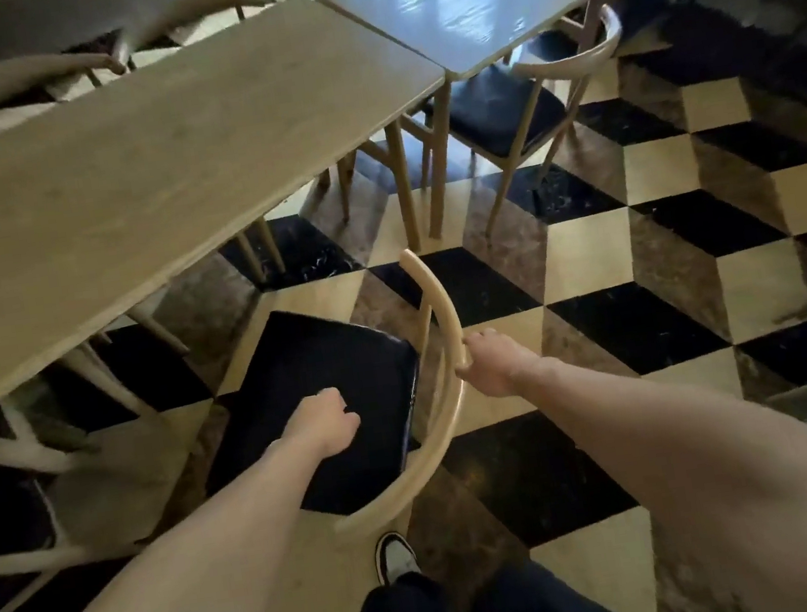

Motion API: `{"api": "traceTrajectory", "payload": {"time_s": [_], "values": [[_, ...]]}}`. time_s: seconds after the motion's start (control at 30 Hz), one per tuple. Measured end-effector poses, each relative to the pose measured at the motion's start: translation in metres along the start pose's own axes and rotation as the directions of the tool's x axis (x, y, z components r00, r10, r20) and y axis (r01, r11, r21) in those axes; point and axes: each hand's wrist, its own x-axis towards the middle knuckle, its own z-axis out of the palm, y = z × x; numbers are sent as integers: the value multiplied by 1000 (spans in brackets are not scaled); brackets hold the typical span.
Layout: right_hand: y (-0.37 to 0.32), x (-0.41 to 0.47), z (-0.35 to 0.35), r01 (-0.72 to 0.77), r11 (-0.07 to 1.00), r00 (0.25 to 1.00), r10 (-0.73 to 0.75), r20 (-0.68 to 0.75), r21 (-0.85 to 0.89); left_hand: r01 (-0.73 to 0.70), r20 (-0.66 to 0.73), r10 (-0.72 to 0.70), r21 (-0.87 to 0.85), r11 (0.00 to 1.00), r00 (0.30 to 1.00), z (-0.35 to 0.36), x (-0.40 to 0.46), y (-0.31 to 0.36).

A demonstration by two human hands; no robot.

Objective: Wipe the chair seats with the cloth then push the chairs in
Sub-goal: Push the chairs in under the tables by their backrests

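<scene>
Head view: right hand (489, 361) wraps fingers round the wooden chair (449, 403) backrest, stiff and likely light; left hand (327, 420) curled on its slick black cushion, cloth unseen.

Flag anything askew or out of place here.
The near chair sits pulled out and turned at an angle to the table, unlike the far chair, tucked in. No cloth shows in either hand.

seat (327, 368): open above | table (139, 177) edge just beyond | backrest (434, 301) flanks right
</scene>
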Motion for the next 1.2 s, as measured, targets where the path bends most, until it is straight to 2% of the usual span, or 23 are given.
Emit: {"api": "traceTrajectory", "payload": {"time_s": [0.13,0.27,0.43,0.53,0.6,0.67,0.7,0.73,0.8,0.87,0.93,1.0,1.03,1.1,1.17,1.2], "values": [[-11,53,-11,22,996,992,-11,126,-91,122,75,-117,-70,990,990,23,5,-14],[-14,112,0,205,954,963,-157,220,-220,251,100,-242,-86,964,965,43,11,-18],[6,182,10,440,794,889,-320,328,-420,405,93,-395,-215,888,914,55,19,9],[32,209,6,599,655,801,-477,362,-461,506,52,-527,-372,778,849,80,1,33],[48,219,1,674,576,737,-571,363,-462,589,26,-631,-390,708,776,106,-21,48],[53,220,0,677,615,734,-606,308,-403,601,-102,-678,-382,702,728,131,-39,59],[52,219,-1,648,688,762,-598,250,-328,612,-175,-712,-401,682,680,140,-44,67],[49,218,2,596,769,803,-567,182,-230,635,-228,-766,-446,631,601,145,-47,74],[45,214,3,479,875,877,-476,59,-70,630,-218,-880,-628,458,422,145,-46,87],[41,210,8,422,906,906,-422,-4,-19,527,-134,-952,-807,267,276,145,-43,97],[40,207,10,386,922,922,-384,-51,37,426,-47,-983,-897,119,177,146,-38,105],[37,206,14,383,921,923,-378,-74,69,280,161,-984,-951,-133,80,145,-36,107],[37,207,13,367,927,928,-360,-95,82,203,277,-958,-944,-259,68,142,-32,106],[40,207,14,341,937,934,-329,-138,80,118,487,-862,-872,-474,139,139,-29,105],[41,205,14,324,942,940,-311,-139,82,42,595,-764,-795,-606,249,137,-31,102],[42,205,13,292,950,952,-278,-131,107,4,617,-736,-767,-641,279,137,-31,100]]}}
